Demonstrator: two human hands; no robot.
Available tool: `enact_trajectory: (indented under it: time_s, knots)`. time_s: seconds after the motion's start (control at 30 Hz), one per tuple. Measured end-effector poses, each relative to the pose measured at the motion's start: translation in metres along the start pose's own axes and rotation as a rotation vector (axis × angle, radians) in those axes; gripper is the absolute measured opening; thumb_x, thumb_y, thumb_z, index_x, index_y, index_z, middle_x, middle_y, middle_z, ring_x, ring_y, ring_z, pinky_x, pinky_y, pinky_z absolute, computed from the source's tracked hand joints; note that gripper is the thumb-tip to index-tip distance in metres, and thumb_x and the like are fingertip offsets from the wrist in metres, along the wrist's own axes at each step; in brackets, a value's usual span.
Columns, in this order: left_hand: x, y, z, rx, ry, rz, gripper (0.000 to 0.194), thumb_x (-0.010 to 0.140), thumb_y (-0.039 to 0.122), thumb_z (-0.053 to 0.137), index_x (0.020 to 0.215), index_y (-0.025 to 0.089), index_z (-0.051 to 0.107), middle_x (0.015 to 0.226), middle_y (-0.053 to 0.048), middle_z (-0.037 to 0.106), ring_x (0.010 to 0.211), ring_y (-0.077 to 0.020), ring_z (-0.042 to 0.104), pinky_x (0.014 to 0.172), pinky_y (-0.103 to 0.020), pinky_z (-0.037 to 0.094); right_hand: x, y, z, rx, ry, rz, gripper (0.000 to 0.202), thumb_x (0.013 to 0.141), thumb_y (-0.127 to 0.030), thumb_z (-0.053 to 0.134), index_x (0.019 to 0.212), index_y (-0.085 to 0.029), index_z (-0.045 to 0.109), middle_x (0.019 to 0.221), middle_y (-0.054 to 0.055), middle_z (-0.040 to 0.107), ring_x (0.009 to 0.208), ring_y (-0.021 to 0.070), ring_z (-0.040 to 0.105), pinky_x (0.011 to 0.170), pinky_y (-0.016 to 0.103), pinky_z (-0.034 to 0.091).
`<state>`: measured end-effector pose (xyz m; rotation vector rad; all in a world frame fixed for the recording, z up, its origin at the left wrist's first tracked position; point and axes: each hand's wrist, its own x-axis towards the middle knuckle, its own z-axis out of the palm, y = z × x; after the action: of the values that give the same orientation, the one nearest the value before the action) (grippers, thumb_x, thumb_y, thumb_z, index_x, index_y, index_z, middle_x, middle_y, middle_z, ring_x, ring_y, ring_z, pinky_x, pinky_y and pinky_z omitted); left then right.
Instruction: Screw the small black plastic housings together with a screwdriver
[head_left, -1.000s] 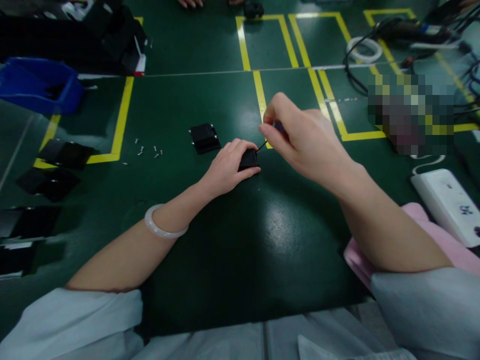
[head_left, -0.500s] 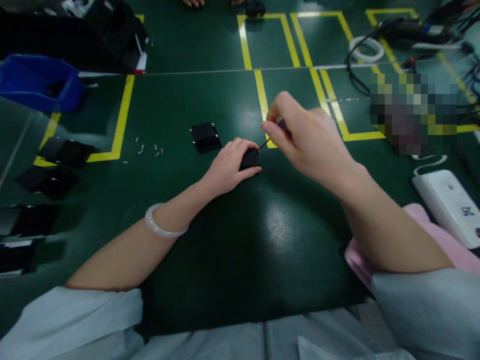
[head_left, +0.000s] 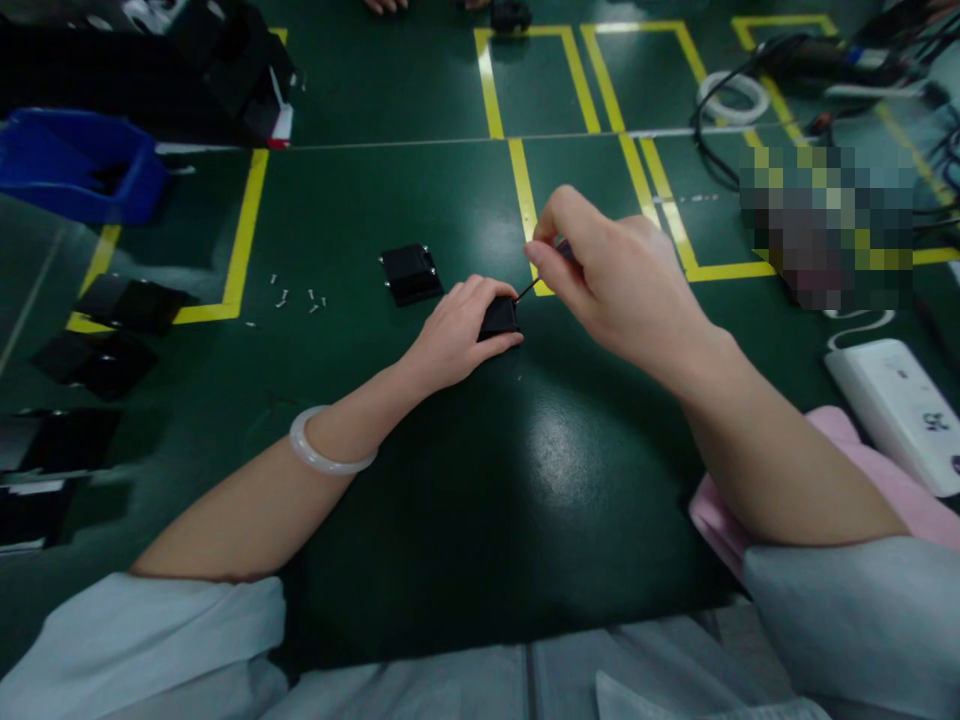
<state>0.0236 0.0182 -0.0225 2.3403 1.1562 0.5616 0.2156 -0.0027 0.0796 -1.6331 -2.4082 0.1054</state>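
Note:
My left hand (head_left: 461, 335) is closed around a small black part (head_left: 499, 318), pressing it down on the green table (head_left: 450, 520). The hand covers the part's left side. In my right hand (head_left: 611, 275) is a screwdriver (head_left: 531, 287), its handle mostly hidden by the fingers. The thin shaft slants down to the left, and the tip meets the far right corner of the black part. Just beyond my left hand lies a second black part (head_left: 411, 274) with shiny screws at its edges. Several small loose screws (head_left: 283, 298) are scattered to the left.
Several black parts (head_left: 97, 362) line the left side below a blue bin (head_left: 82, 165). At right are a white power bank (head_left: 896, 410), a pink cloth (head_left: 720, 520), cables and a white ring (head_left: 733, 98). Another person's hand (head_left: 386, 5) shows at the far edge.
Almost nothing differs. My right hand has shifted very slightly, with the screwdriver tip still at the same corner of the black part.

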Motion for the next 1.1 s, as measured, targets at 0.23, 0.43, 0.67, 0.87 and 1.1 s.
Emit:
enact_trajectory:
  time_s: [0.23,0.43,0.67,0.87,1.1]
  knots:
    - [0.0005,0.0002,0.0001,0.006,-0.003,-0.005,0.038,0.091,0.037,0.066,0.123,0.019,0.054,0.117,-0.009,0.059,0.109,-0.0263,0.056,0.097,-0.041,0.045,-0.0006,0.0004,0.0008,0.079,0.035,-0.034,0.027,0.103,-0.029,0.035,0.123,-0.019,0.051,0.093,0.004,0.070,0.079,0.0221,0.067,0.068,0.034,0.038]
    - [0.0006,0.0015,-0.0007,-0.004,-0.010,-0.005,0.039,0.091,0.039,0.065,0.123,0.019,0.054,0.118,-0.010,0.059,0.111,-0.0268,0.056,0.099,-0.041,0.045,0.0001,-0.0002,0.0001,0.026,-0.007,0.005,0.030,0.105,-0.038,0.035,0.121,-0.021,0.054,0.092,0.005,0.071,0.080,0.0241,0.068,0.068,0.034,0.036]
    - [0.0003,0.0023,-0.0009,0.002,-0.008,-0.012,0.038,0.091,0.038,0.066,0.123,0.020,0.054,0.118,-0.009,0.059,0.110,-0.0265,0.056,0.098,-0.041,0.045,-0.0013,0.0014,0.0014,0.083,0.050,-0.039,0.025,0.103,-0.030,0.039,0.122,-0.019,0.052,0.095,0.005,0.071,0.081,0.0225,0.068,0.070,0.033,0.040]
    - [0.0008,0.0018,-0.0009,0.004,-0.015,-0.015,0.038,0.091,0.038,0.065,0.123,0.020,0.054,0.118,-0.010,0.059,0.110,-0.0269,0.056,0.097,-0.042,0.045,-0.0006,0.0004,-0.0001,0.030,0.011,0.002,0.028,0.104,-0.034,0.035,0.120,-0.021,0.054,0.093,0.006,0.072,0.080,0.0235,0.068,0.068,0.034,0.038]
    - [0.0007,0.0005,0.0000,0.000,-0.003,0.000,0.038,0.092,0.039,0.065,0.122,0.019,0.054,0.117,-0.009,0.059,0.109,-0.0268,0.056,0.097,-0.041,0.045,-0.0008,-0.0001,0.0024,0.047,0.041,-0.043,0.028,0.104,-0.035,0.037,0.121,-0.019,0.052,0.094,0.006,0.071,0.081,0.0250,0.069,0.068,0.035,0.038]
